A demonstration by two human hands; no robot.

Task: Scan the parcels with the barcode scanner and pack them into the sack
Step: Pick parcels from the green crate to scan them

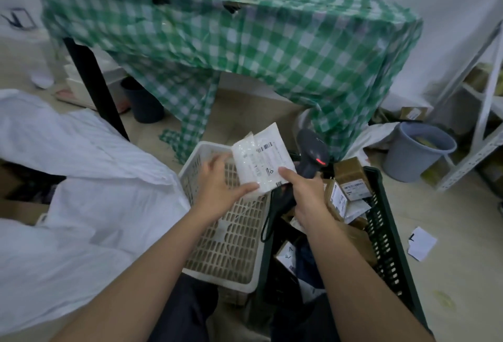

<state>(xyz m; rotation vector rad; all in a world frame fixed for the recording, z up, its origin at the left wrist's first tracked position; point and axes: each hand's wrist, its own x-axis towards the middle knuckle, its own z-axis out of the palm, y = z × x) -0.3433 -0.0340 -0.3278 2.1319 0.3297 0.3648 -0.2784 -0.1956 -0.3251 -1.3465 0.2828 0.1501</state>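
The left hand [221,188] holds a flat white parcel [262,160] above the white plastic basket [228,233]; its thumb lies on the lower edge of the parcel and its fingers are behind it, so it grips the parcel by that edge. The parcel has a label with a barcode on its face, and it is tilted with its top toward 1 o'clock. The right hand [304,197] is just beside the parcel, at its 4 o'clock; its fingers are curled round the handle of the black barcode scanner [311,156], and its index finger touches the lower right corner of the parcel. The head of the scanner stands up behind the parcel, at 3 o'clock from it, and a small red light shows on it; a black cord hangs from the handle.

The white sack [81,178] lies at 9 o'clock from the hands, big and crumpled; whether its mouth is open I cannot tell. At 4 o'clock from the hands stands a dark green crate [389,246] with brown boxes [351,178] and other parcels inside. Behind, at 12 o'clock, is a table under a green checked cloth [272,42]; a grey bucket [416,151] stands at 3 o'clock on the floor.
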